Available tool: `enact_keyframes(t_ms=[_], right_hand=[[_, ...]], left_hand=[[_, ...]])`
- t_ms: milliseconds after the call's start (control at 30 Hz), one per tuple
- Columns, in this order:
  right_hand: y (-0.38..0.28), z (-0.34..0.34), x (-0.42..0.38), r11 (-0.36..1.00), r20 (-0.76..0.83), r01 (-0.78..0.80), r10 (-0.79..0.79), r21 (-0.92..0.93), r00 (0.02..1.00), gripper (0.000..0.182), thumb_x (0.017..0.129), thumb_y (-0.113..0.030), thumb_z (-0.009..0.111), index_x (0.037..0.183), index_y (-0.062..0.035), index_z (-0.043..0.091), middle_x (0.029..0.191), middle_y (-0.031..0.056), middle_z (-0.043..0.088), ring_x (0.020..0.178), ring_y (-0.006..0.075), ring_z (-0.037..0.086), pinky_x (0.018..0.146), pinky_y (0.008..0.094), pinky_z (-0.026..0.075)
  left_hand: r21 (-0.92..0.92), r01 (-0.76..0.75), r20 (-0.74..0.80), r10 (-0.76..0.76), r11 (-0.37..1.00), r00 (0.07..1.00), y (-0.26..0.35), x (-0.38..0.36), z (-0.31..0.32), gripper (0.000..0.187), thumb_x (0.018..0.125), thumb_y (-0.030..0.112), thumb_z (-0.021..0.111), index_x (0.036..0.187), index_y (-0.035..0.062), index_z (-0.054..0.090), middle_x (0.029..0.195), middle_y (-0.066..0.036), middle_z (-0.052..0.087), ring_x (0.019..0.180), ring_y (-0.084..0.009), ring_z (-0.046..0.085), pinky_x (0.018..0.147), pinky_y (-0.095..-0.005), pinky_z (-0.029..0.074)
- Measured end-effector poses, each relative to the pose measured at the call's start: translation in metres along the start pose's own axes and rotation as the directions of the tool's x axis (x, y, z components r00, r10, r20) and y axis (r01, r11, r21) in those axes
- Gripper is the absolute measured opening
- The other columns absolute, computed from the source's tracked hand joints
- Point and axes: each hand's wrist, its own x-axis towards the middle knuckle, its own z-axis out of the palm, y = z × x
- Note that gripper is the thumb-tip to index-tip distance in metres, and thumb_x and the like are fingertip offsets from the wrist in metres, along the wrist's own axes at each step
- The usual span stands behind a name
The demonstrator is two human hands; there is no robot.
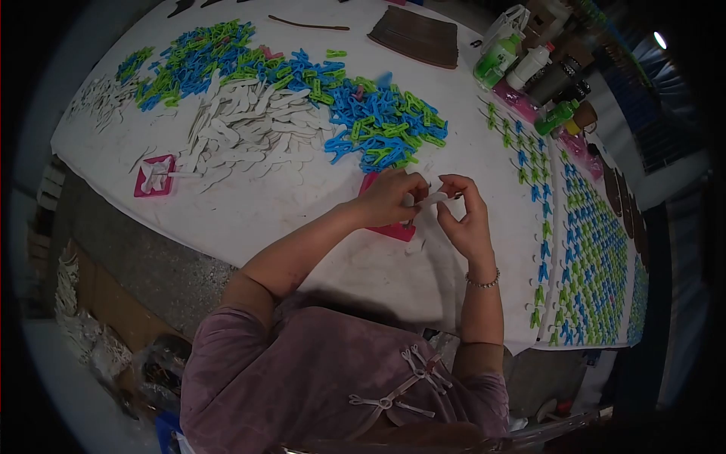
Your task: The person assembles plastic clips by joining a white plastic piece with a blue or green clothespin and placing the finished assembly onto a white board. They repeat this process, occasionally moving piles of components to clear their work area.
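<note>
My left hand (391, 200) is closed above a pink tray (393, 231), its fingers pinching one end of a small white strip (432, 199). At the strip's other end is my right hand (466, 219), thumb and fingers curled round it. The tray lies partly hidden under my left hand. Just beyond the hands sits a heap of blue and green clips (386, 121). To its left spreads a pile of flat white pieces (242, 125).
A second pink tray (155, 176) with white stuff stands at the left. Rows of clips (586, 265) cover the right side. Bottles (497, 59) and a brown slab (414, 36) are at the far side. The table's near edge runs by my body.
</note>
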Motion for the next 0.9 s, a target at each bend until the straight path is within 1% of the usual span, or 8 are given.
enact_keyframes(t_ms=[100, 300, 367, 500, 600, 667, 800, 900], right_hand=[[0.019, 0.001, 0.017, 0.971, -0.015, -0.033, 0.038, 0.235, 0.999, 0.036, 0.075, 0.006, 0.058, 0.109, -0.0036, 0.057, 0.090, 0.0033, 0.057, 0.087, 0.0134, 0.055, 0.084, 0.0263, 0.044], [0.095, 0.040, 0.044, 0.974, 0.111, -0.150, 0.170, -0.171, 0.979, 0.024, 0.080, -0.003, 0.061, 0.104, -0.0023, 0.062, 0.096, 0.0110, 0.060, 0.087, 0.0231, 0.058, 0.080, 0.0312, 0.048], [0.105, 0.054, 0.051, 0.921, 0.094, -0.002, 0.042, -0.391, 0.995, 0.019, 0.081, -0.007, 0.063, 0.099, -0.0016, 0.061, 0.094, 0.0145, 0.059, 0.085, 0.0285, 0.059, 0.076, 0.0346, 0.049], [0.105, 0.057, 0.058, 0.921, 0.104, 0.050, -0.010, -0.387, 0.994, 0.013, 0.081, -0.007, 0.062, 0.092, -0.0012, 0.060, 0.091, 0.0153, 0.059, 0.084, 0.0309, 0.060, 0.074, 0.0356, 0.049], [0.096, 0.041, 0.051, 0.958, 0.088, -0.114, 0.142, -0.262, 0.986, 0.010, 0.080, -0.011, 0.064, 0.085, -0.0033, 0.060, 0.087, 0.0144, 0.060, 0.081, 0.0302, 0.059, 0.071, 0.0367, 0.048], [0.085, 0.022, 0.043, 0.927, 0.106, -0.357, 0.369, -0.114, 0.923, 0.006, 0.086, -0.008, 0.060, 0.086, -0.0029, 0.057, 0.088, 0.0084, 0.059, 0.075, 0.0155, 0.057, 0.071, 0.0272, 0.047], [0.057, 0.007, 0.016, 0.929, 0.035, -0.309, 0.308, 0.202, 0.951, 0.007, 0.087, -0.006, 0.061, 0.089, -0.0033, 0.055, 0.092, 0.0045, 0.059, 0.079, 0.0091, 0.053, 0.074, 0.0236, 0.044], [0.028, 0.011, -0.002, 0.844, -0.024, -0.167, 0.208, 0.510, 0.978, 0.015, 0.081, -0.002, 0.065, 0.090, -0.0037, 0.054, 0.089, 0.0003, 0.058, 0.087, 0.0096, 0.054, 0.081, 0.0256, 0.044]], left_hand=[[-0.317, 0.158, -0.006, -0.169, 0.935, 0.986, -0.004, -0.002, -0.010, 0.027, 0.071, 0.006, 0.071, 0.092, 0.0073, 0.055, 0.085, -0.004, 0.063, 0.082, -0.0165, 0.059, 0.075, -0.0296, 0.046], [-0.518, 0.190, -0.073, -0.265, 0.834, 0.962, -0.026, -0.018, -0.022, 0.033, 0.077, 0.004, 0.070, 0.102, 0.0053, 0.048, 0.086, -0.002, 0.057, 0.079, -0.0088, 0.055, 0.071, -0.0246, 0.045], [-0.510, 0.272, -0.007, -0.320, 0.816, 0.947, -0.029, -0.022, -0.026, 0.037, 0.077, 0.003, 0.070, 0.105, 0.0054, 0.046, 0.085, -0.001, 0.055, 0.079, -0.0080, 0.053, 0.071, -0.0234, 0.044], [-0.535, 0.297, 0.020, -0.339, 0.791, 0.940, -0.032, -0.024, -0.032, 0.039, 0.077, 0.002, 0.070, 0.106, 0.0059, 0.045, 0.085, -0.001, 0.055, 0.078, -0.0078, 0.052, 0.070, -0.0231, 0.043], [-0.567, 0.351, 0.069, -0.381, 0.745, 0.922, -0.034, -0.026, -0.040, 0.041, 0.077, 0.001, 0.069, 0.109, 0.0066, 0.044, 0.086, -0.001, 0.056, 0.079, -0.0084, 0.052, 0.070, -0.0236, 0.043], [-0.618, 0.421, 0.145, -0.429, 0.664, 0.891, -0.028, -0.024, -0.045, 0.044, 0.076, 0.001, 0.069, 0.112, 0.0064, 0.043, 0.089, -0.002, 0.057, 0.081, -0.0090, 0.052, 0.072, -0.0239, 0.043], [-0.687, 0.419, 0.188, -0.412, 0.594, 0.892, -0.017, -0.024, -0.049, 0.048, 0.075, 0.003, 0.070, 0.114, 0.0055, 0.042, 0.092, -0.004, 0.058, 0.083, -0.0095, 0.052, 0.075, -0.0241, 0.044], [-0.605, 0.399, 0.183, -0.367, 0.689, 0.912, -0.021, -0.027, -0.045, 0.050, 0.074, 0.004, 0.071, 0.114, 0.0049, 0.041, 0.093, -0.004, 0.057, 0.084, -0.0101, 0.052, 0.077, -0.0242, 0.044]])
